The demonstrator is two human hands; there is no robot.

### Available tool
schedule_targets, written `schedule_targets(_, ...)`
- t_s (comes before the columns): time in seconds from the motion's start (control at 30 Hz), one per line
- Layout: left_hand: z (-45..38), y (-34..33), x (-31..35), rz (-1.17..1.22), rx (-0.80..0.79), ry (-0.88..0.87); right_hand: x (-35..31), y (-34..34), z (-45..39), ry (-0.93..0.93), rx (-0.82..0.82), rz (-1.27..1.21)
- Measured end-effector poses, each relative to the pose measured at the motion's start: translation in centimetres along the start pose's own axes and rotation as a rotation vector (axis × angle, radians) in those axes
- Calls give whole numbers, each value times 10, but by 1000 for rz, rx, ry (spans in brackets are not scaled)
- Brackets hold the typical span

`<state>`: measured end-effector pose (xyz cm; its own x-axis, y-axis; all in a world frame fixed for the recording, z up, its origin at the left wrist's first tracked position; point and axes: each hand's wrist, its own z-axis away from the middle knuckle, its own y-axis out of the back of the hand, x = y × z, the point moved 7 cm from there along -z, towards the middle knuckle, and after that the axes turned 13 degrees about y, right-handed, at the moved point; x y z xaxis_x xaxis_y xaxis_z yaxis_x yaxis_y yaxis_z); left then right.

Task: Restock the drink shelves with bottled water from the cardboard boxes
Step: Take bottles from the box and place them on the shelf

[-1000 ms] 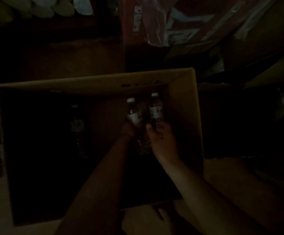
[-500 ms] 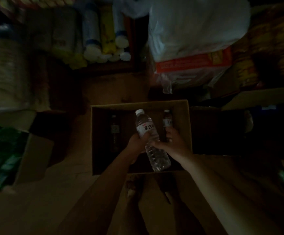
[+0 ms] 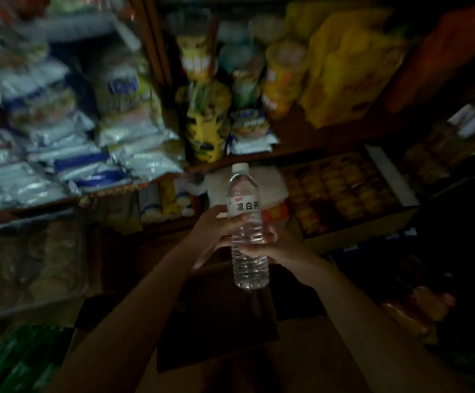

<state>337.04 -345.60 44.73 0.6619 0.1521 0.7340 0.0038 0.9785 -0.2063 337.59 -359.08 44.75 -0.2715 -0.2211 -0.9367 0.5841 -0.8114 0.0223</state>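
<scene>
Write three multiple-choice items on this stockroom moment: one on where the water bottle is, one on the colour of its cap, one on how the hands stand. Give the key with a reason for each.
1. Where is the water bottle?
A. lying on a shelf
B. held up in the air in front of the shelves
C. standing inside the box

2. What colour is the bottle's cap?
A. white
B. red
C. green

3. How do the hands stand?
A. both grip the bottle
B. only the left hand grips it
C. both hang free

Key:
1 B, the bottle is upright between the two hands, with the stocked shelves behind it.
2 A, the cap at the top shows white.
3 A, the left hand grips at the label and the right hand wraps the body below it.
</scene>
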Motion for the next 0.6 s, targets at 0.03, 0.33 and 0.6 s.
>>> schedule_targets(0.03,7,-9,25,-13,-18,-30,-22,8,3,50,20,4)
schedule_targets(0.33,71,-130,213,-220,-58,-228,-180,116,81,315,352,60)
schedule_targets(0.6,107,-304,298,-452,-245,-380,-234,235,196,443,685,172)
